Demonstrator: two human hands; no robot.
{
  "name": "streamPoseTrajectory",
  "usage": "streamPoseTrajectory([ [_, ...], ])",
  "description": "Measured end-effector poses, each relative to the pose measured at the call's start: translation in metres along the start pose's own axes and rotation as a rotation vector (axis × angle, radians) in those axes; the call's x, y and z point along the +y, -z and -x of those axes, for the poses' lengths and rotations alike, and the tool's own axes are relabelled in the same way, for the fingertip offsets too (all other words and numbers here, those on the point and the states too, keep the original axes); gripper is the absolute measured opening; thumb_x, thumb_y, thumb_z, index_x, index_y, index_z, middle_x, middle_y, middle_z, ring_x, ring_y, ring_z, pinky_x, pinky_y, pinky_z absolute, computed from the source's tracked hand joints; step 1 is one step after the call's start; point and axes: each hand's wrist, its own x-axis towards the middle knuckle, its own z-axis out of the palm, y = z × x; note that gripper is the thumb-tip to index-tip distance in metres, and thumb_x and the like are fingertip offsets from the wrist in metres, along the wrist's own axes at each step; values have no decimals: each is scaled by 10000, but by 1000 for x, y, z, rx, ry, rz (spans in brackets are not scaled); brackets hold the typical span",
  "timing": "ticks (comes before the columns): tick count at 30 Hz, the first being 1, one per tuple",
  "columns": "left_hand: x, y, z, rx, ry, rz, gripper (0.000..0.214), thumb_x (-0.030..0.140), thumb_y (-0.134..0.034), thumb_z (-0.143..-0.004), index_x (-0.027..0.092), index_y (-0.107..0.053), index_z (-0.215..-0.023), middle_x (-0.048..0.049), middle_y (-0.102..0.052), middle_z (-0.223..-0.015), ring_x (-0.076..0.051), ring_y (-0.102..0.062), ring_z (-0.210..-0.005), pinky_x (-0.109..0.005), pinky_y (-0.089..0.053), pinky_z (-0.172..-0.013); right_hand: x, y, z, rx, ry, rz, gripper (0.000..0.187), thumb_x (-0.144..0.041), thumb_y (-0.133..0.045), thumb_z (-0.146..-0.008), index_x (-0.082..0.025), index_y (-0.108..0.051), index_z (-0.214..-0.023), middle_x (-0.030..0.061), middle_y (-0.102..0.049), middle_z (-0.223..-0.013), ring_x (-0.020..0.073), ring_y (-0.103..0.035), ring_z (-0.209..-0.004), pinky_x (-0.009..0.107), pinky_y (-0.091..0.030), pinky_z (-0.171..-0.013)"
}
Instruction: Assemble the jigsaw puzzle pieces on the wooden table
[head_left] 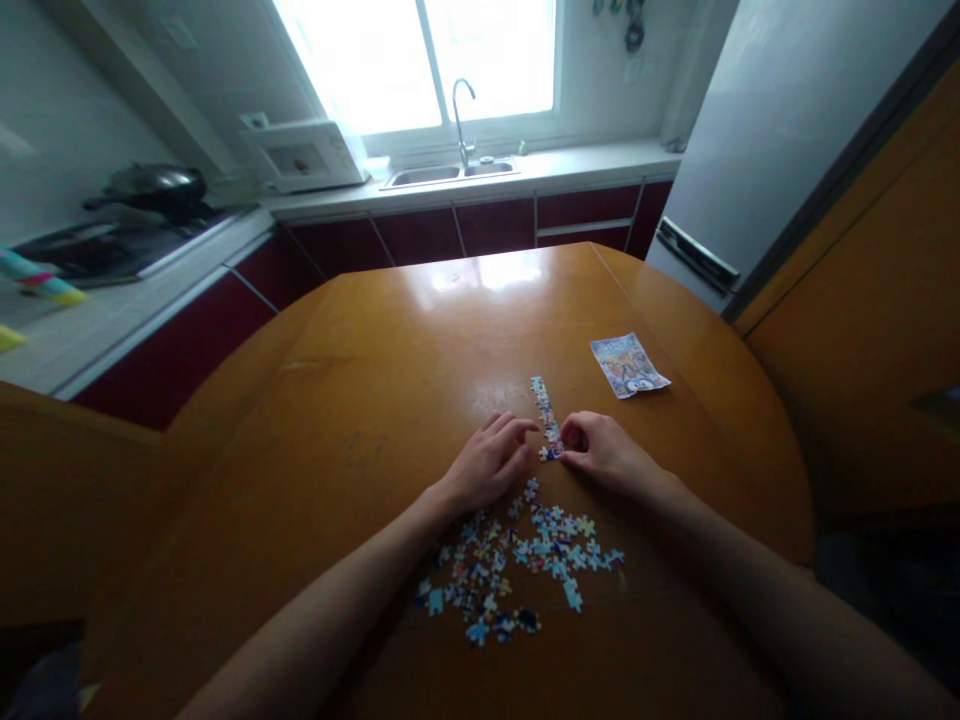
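A narrow strip of joined jigsaw pieces [545,405] lies on the wooden table, running away from me. At its near end, on the right side, my right hand [604,450] has thumb and forefinger pinched on a jigsaw piece at the strip's edge, mostly hidden by the fingertips. My left hand [491,462] rests just left of the strip, its fingers bent and apart, holding nothing. Closer to me spreads a pile of loose jigsaw pieces [559,545], many light blue, partly beside my left forearm.
A creased printed picture sheet [630,365] lies right of the strip on the round-ended table [420,350]. Beyond the table run a counter with a sink [424,176], a microwave [304,157] and a stove with a dark pan [154,185]. A fridge [787,130] stands at right.
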Motion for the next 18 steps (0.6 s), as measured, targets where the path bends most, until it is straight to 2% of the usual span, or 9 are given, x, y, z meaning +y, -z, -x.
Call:
streamPoseTrajectory([
  [3,-3,-1,-1,45,21,50,291,214,-452,-964,208,-560,-1235,-56,-609,-1021,-214,-511,-1023,-379,-435,-946,2,1,0,-5,5,-23,105,-161,-748,-740,-169,-672,-812,25,-663,-776,149,-573,-692,257,-425,-631],
  [6,-5,-1,-2,110,49,107,278,237,-443,-973,191,-579,-1211,-56,-615,-985,-207,-532,-993,-364,-439,-930,4,2,-1,-12,5,-66,70,-227,-704,-810,-169,-675,-837,27,-682,-763,151,-592,-682,256,-429,-623],
  [9,-7,-1,-3,214,106,161,251,252,-449,-965,176,-629,-1124,-61,-626,-951,-202,-556,-954,-340,-451,-887,4,3,-2,10,5,-72,102,-249,-628,-877,-168,-678,-840,42,-709,-787,157,-623,-707,262,-445,-660],
  [13,-12,-1,-2,350,193,230,259,268,-449,-954,166,-662,-1060,-65,-635,-923,-192,-582,-902,-313,-455,-829,5,3,-4,40,-3,-54,113,-216,-591,-886,-165,-689,-862,58,-731,-824,171,-653,-744,266,-454,-688],
  [18,-16,-2,-2,402,235,263,267,288,-451,-943,165,-673,-1027,-45,-622,-837,-176,-582,-821,-287,-445,-762,6,2,-4,53,2,-29,139,-210,-581,-885,-162,-711,-881,80,-752,-877,186,-673,-782,266,-458,-706],
])
